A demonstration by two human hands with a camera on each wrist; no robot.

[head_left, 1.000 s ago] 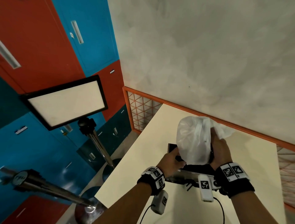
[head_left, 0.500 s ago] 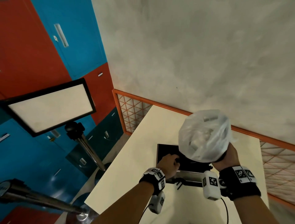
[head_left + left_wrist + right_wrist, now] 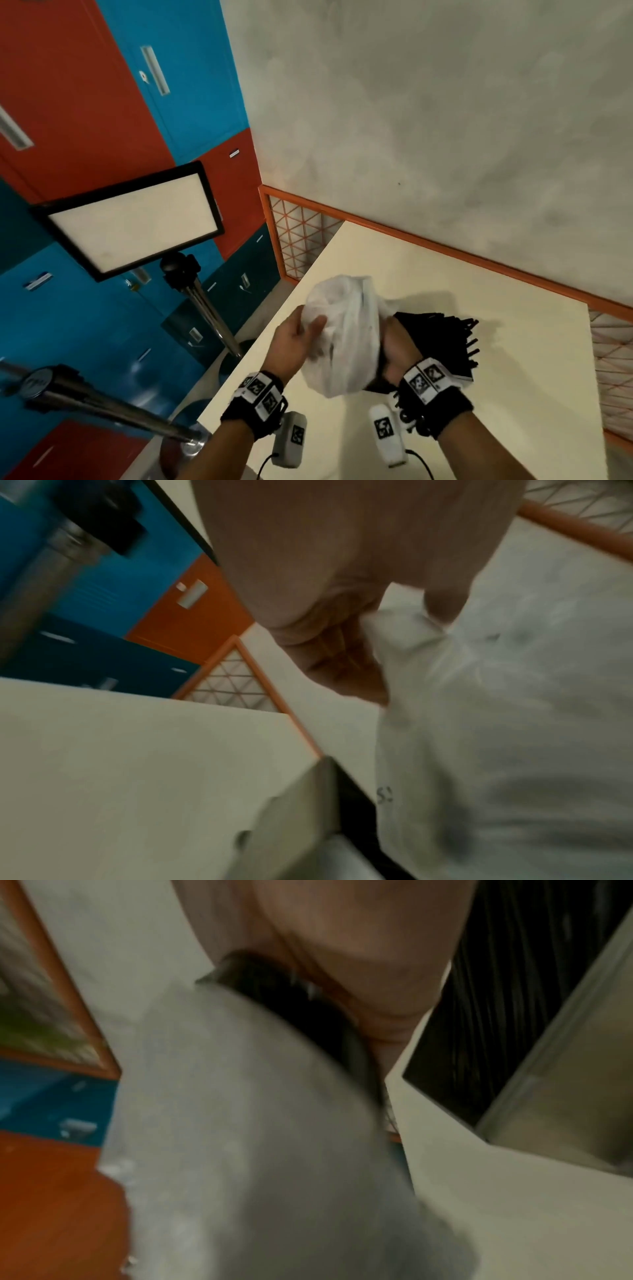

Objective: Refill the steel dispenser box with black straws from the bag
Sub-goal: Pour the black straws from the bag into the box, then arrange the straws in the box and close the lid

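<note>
A: Head view first. White plastic bag [image 3: 346,337] is held up over the cream table [image 3: 513,394], between both hands. Left hand [image 3: 294,342] has thumb and fingers curled onto the bag's left side, so that grip is grasping the bag.

B: And the right?

A: Right hand [image 3: 397,346] is against the bag's right side, fingers hidden behind the plastic. Black straws [image 3: 442,342] fan out to the right just past that hand, over the steel dispenser box [image 3: 462,376], which is mostly covered; only a thin pale edge shows.

B: Background?

A: Light panel [image 3: 133,219] on a stand, red and blue lockers [image 3: 102,102], grey wall [image 3: 445,120], orange-framed lattice rail [image 3: 298,236].

B: Left wrist view?

A: Blurry. Fingers [image 3: 441,601] pinch a fold of the bag [image 3: 514,723]. Corner of the dispenser box [image 3: 301,810] sits on the table [image 3: 120,750] below, dark inside.

B: Right wrist?

A: Also blurry. The right hand's palm [image 3: 359,934] is at the top, wrapped on the bag's neck, where a dark bunch of straws [image 3: 291,993] shows at the bag [image 3: 257,1137]. That grip is clenched round the bag. On the right, the open dispenser box [image 3: 555,1091] lies on the table [image 3: 496,1218], with straws inside it.
</note>
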